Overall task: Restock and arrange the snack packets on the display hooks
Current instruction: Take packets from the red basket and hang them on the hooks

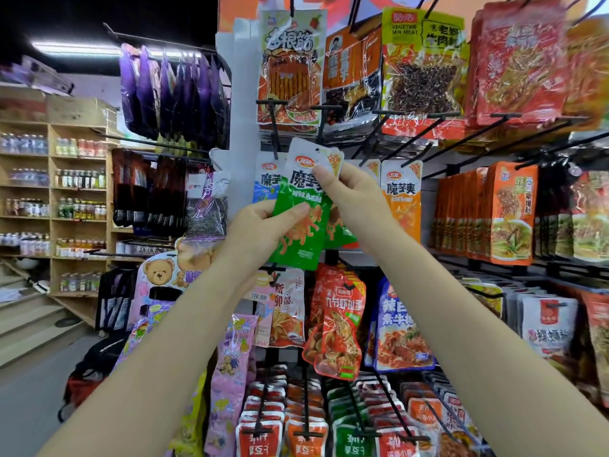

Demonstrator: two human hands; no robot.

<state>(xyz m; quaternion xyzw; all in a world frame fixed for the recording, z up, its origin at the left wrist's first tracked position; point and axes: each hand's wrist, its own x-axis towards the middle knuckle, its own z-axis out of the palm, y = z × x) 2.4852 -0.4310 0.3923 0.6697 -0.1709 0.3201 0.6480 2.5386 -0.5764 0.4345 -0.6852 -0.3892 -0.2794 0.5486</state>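
A green and white snack packet (301, 222) is held up in front of the middle row of display hooks. My left hand (263, 229) grips its lower left side, thumb across the green front. My right hand (352, 196) pinches its white top edge near the hang hole. More green packets (342, 234) lie behind it, partly hidden by my right hand. A blue packet (265, 183) of the same brand hangs just to the left, an orange one (402, 199) to the right. A black hook (273, 127) juts out above the held packet's top.
Rows of black hooks carry snack packets above, below and to the right, such as the red shrimp packet (339, 328). Purple bags (171, 94) hang on a side rack at left. Wooden shelves of bottles (79, 192) stand far left across a grey floor.
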